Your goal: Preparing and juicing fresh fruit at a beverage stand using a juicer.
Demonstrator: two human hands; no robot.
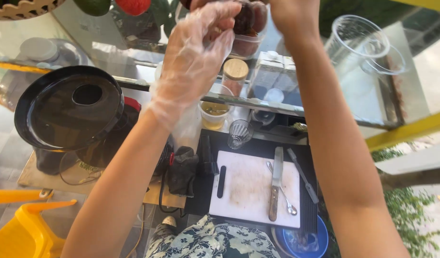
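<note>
Gloved left hand (201,52) touches dark fruit (244,19) (raised, beside right hand (289,14))

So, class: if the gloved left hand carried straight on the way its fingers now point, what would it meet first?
Most likely the dark round fruit right at the fingertips of the left hand; whether they already touch is unclear.

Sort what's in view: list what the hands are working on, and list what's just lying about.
In hand:
left hand, in a clear glove
right hand, bare
dark round fruit between them

Lying about:
knife and spoon on the white cutting board
black juicer
cork-lidded jar
clear plastic cup
</note>
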